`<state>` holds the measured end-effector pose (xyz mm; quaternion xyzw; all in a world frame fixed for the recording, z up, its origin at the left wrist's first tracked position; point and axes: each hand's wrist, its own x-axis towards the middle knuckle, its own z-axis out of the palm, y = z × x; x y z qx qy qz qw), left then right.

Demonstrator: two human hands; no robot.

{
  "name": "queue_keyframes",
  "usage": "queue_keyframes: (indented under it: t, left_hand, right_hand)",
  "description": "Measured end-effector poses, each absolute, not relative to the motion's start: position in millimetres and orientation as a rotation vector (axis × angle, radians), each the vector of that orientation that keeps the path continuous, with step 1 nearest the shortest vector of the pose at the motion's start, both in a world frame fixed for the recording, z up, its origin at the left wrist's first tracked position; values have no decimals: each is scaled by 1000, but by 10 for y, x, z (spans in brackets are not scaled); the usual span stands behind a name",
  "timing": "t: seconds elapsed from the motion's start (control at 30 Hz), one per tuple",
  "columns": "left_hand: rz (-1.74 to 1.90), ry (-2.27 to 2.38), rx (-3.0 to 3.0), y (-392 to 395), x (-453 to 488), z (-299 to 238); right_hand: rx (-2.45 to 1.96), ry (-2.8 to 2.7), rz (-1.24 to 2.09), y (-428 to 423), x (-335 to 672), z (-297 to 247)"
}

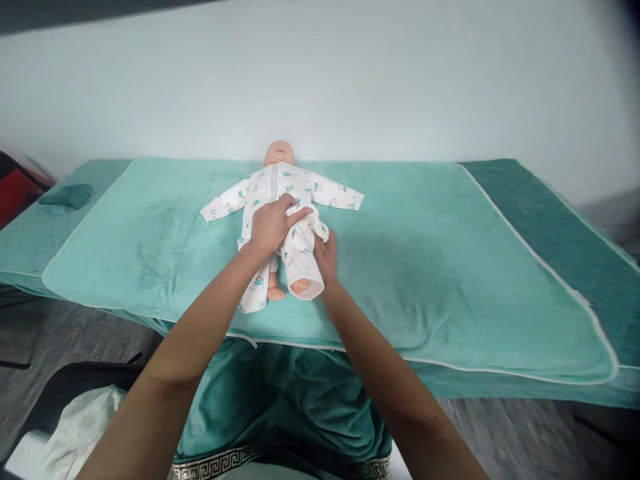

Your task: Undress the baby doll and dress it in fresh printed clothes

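Note:
A baby doll (pixel 279 153) lies on its back, head toward the wall, dressed in a white patterned romper (pixel 259 186) with its sleeves spread. My left hand (pixel 273 223) is closed on the romper at the doll's middle, thumb and fingers pinching the fabric near the top of the right-hand leg. Beside that leg, my right hand (pixel 326 257) grips the cloth from the outer side, its fingers partly hidden behind it. The doll's foot (pixel 301 285) shows inside that leg's wide opening. Its other foot (pixel 275 293) is bare, next to the loose left-hand leg of the romper (pixel 255 290).
A teal blanket (pixel 425 267) with white edging covers the bed, over a darker green sheet (pixel 550 220). The white wall (pixel 350 80) stands right behind. A black chair (pixel 75 380) with pale cloth (pixel 83 427) is at lower left. Something red (pixel 20 193) sits at far left.

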<state>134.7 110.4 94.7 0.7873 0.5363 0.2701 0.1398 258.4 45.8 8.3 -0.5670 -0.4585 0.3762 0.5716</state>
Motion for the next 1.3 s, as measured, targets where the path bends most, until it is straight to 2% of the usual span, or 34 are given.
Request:
queue_keyframes:
  t: [0.2, 0.37, 0.5, 0.63, 0.8, 1.03, 1.3]
  left_hand:
    - [865, 1319, 2154, 1043, 1064, 958]
    - [689, 1054, 1988, 996, 668, 1001]
    - [828, 999, 1665, 1059, 558, 884]
    - [1010, 946, 1382, 1087, 646, 738]
    - [1108, 1030, 1414, 1046, 780, 837]
    - [964, 1051, 1469, 1078, 630, 775]
    - [736, 918, 1413, 1164, 655, 888]
  right_hand:
    - [-1311, -906, 848, 522, 2635, 47]
    - [-1282, -1075, 714, 583, 2734, -12]
    - [-1195, -1325, 706, 641, 2873, 151]
    - [-1051, -1630, 899, 699, 2898, 598]
    - [-1123, -1819, 1196, 972, 2669, 1021]
    - [-853, -1286, 1716, 1127, 2547, 609]
    - [-799, -1060, 1674, 1086, 2533, 544]
